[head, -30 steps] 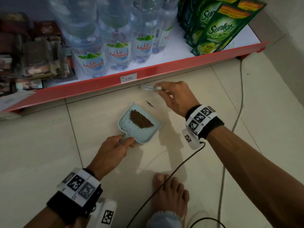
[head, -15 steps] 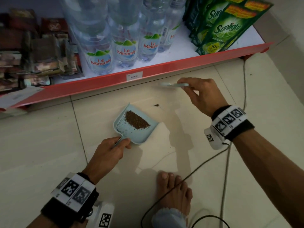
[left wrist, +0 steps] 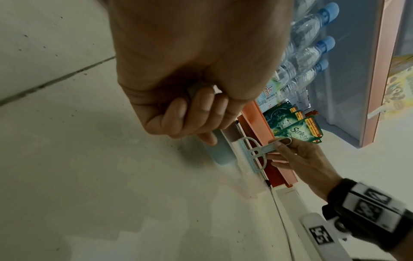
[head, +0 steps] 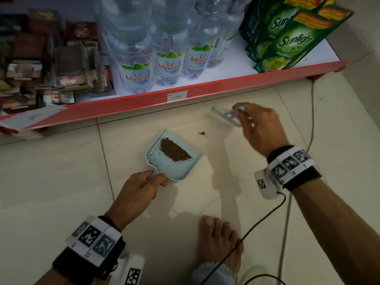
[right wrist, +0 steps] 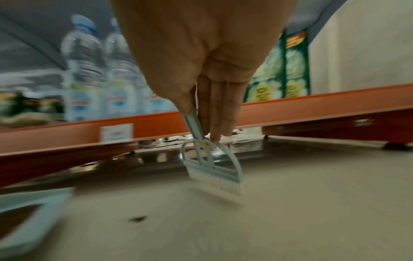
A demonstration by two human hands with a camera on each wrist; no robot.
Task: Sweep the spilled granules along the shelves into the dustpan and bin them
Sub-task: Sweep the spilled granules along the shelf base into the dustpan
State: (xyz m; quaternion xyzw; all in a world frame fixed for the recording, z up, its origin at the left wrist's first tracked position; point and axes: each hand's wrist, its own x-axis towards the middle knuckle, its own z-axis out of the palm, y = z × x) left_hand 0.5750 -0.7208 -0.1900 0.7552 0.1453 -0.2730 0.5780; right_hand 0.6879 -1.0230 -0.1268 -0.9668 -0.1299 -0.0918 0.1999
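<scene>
A pale blue dustpan (head: pixel 181 171) lies flat on the floor tiles with a heap of brown granules (head: pixel 174 150) inside. My left hand (head: pixel 141 188) grips its handle (left wrist: pixel 202 93). A small clump of granules (head: pixel 202 133) lies on the tile just right of the pan's mouth, and shows in the right wrist view as a dark speck (right wrist: pixel 137 219). My right hand (head: pixel 261 128) pinches the handle of a small pale blue brush (head: pixel 226 116), with its bristles (right wrist: pixel 214 178) down close to the floor, right of the clump and near the shelf base.
A low red-edged shelf (head: pixel 185 95) carries water bottles (head: pixel 137 64), green detergent pouches (head: pixel 287 46) and dark packets (head: pixel 41 68). Cables (head: pixel 267 214) trail over the tiles at the right. My bare foot (head: pixel 218 241) stands just behind the pan.
My right hand has carried the brush to the right, away from the pan's mouth. The streak of granules by the pan has shrunk to a small clump. The dustpan and left hand stayed put.
</scene>
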